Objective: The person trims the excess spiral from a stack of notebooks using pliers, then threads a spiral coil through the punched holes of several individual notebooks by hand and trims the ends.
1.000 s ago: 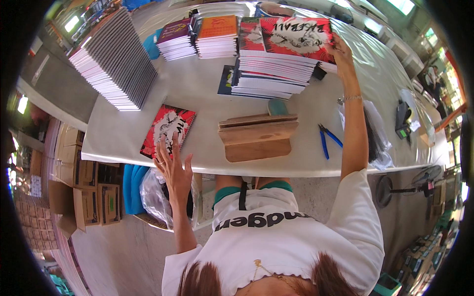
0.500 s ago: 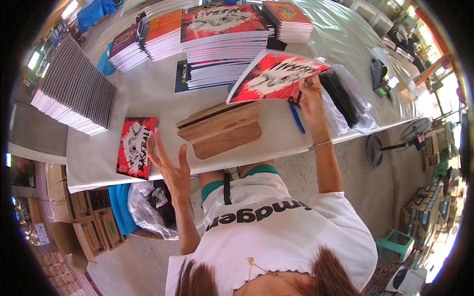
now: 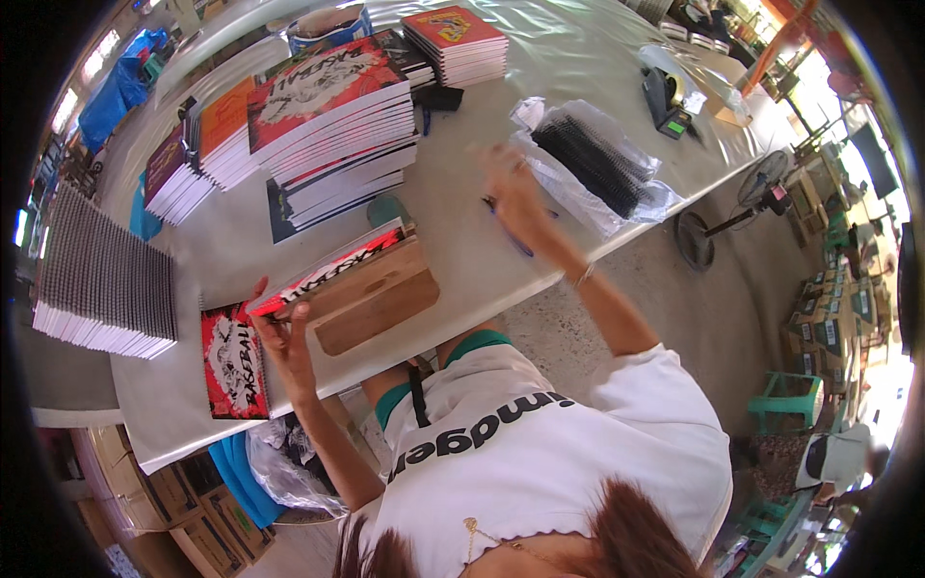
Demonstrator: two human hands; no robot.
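Observation:
A red, black and white booklet (image 3: 332, 274) stands on edge in a wooden block (image 3: 385, 297) with a slot along its top. My left hand (image 3: 286, 349) grips the booklet's left end between thumb and fingers. Partly beside that hand, a spiral-bound notebook (image 3: 233, 364) with the same cover lies flat near the table's front edge. Over the table to the right, my right hand (image 3: 517, 200) is smeared by motion, so its fingers cannot be read. It is close to a bundle of black binding coils (image 3: 588, 162) on clear plastic. A blue-handled tool (image 3: 521, 243) lies partly hidden below it.
A tall stack of bound notebooks (image 3: 106, 275) stands at the far left. Stacks of red-covered booklets (image 3: 328, 91), orange books (image 3: 228, 125) and purple books (image 3: 171, 173) fill the back. A black tape dispenser (image 3: 665, 101) sits at the back right; a fan (image 3: 696, 241) stands beyond the table edge.
The booklet has gone from my right hand into the wooden block's slot. My left hand has closed on its left end. My right hand has let go and moved toward the coils. The view has shifted.

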